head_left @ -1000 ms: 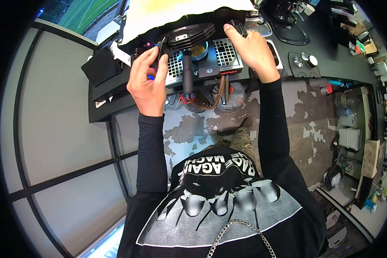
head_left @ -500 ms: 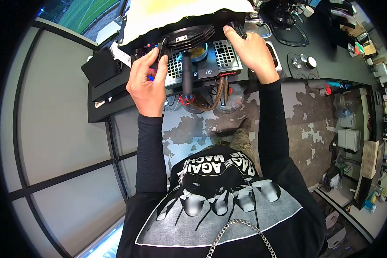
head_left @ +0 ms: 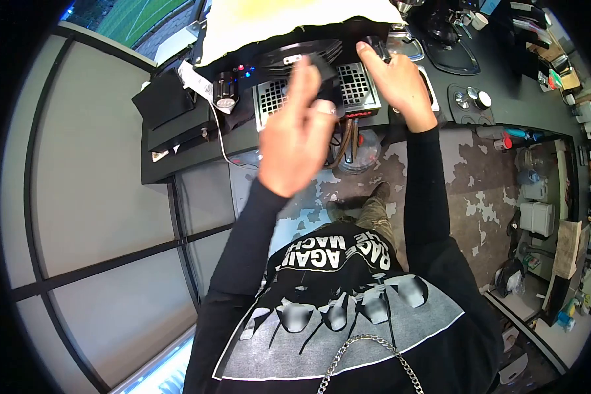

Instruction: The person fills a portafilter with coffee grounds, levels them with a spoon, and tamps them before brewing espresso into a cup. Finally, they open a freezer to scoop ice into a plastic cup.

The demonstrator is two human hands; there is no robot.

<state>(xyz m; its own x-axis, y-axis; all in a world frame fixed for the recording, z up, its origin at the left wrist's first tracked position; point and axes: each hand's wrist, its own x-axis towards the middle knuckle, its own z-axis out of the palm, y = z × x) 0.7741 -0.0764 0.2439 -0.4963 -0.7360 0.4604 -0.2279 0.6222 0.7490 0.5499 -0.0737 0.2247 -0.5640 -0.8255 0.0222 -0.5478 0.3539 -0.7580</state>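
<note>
My left hand (head_left: 294, 134), smeared by motion, reaches over the front of the espresso machine. A flat black object (head_left: 327, 82) shows between its thumb and fingers; its kind I cannot tell. Behind that hand lies the metal drip grate (head_left: 358, 82), its middle covered, along with the cup and portafilter handle. My right hand (head_left: 404, 85) is closed round a black handle (head_left: 378, 48) at the machine's right side, thumb on top. The dark group head (head_left: 295, 51) sits under a pale cloth (head_left: 295, 23) on top.
Left of the grate stands a black ribbed cylinder (head_left: 226, 93) with a pale cable beside it. A dark box (head_left: 164, 98) sits at the counter's left end. On the right are a mat with metal tools (head_left: 469, 102) and a black tray (head_left: 456, 59).
My left hand has swung right with the black object, from the grate's left side to across its middle, covering the cup and scale display. My right hand stays on the handle.
</note>
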